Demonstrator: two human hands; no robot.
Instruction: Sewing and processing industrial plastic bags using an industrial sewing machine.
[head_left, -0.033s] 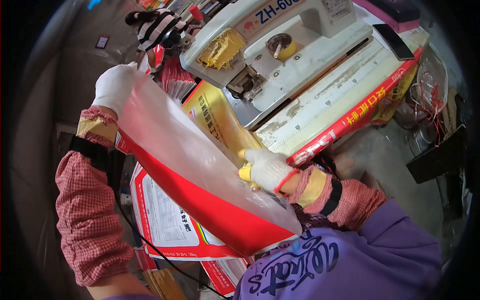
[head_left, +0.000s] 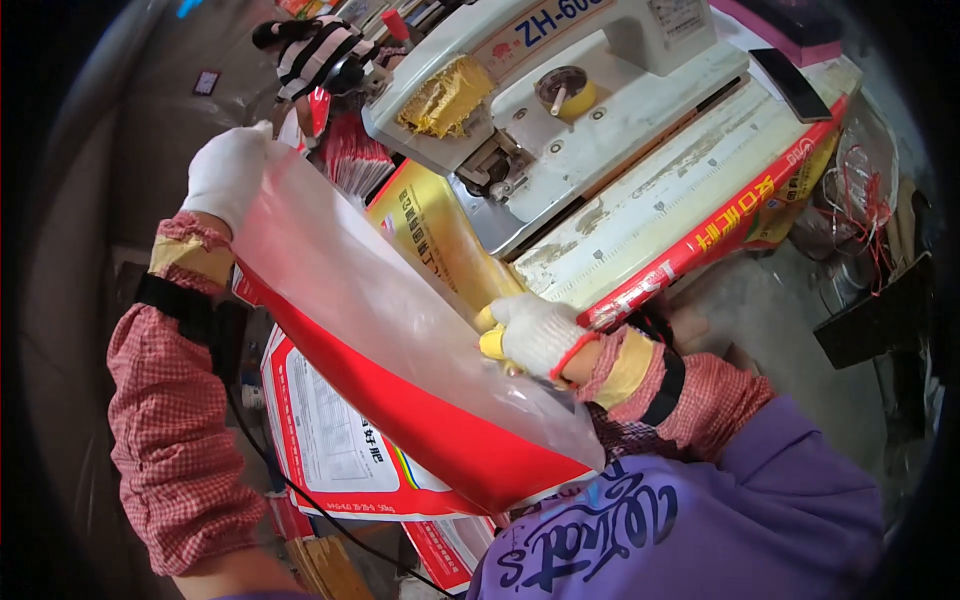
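The person's left hand (head_left: 228,172), in a white work glove, sits in the upper left of the frame with its fingers clenched on the far top edge of a large red bag (head_left: 440,440) that has a clear plastic liner (head_left: 350,290) standing out of its mouth. The right hand (head_left: 535,335), also in a white glove with yellowish fingertips, lies just right of the frame's centre; its fingers are closed on the near edge of the liner, pinching the plastic against the bag. The bag runs as a long slant from the upper left down to the lower middle, held up between the two hands, its red body toward the lower edge and the cloudy liner on top. Both forearms wear red checked sleeves with tan cuffs and black bands.

Below the bag, in the lower left, lies a stack of flat printed bags (head_left: 330,440) with red borders and pale panels. Behind the bag, toward the upper middle, a white bag-sewing machine (head_left: 600,110) stands on a worn pale worktable (head_left: 690,190), with a yellow pad on its head. A gold and red printed bag (head_left: 430,230) lies under the machine's left end. A striped glove (head_left: 315,55) rests near the top edge, left of the machine
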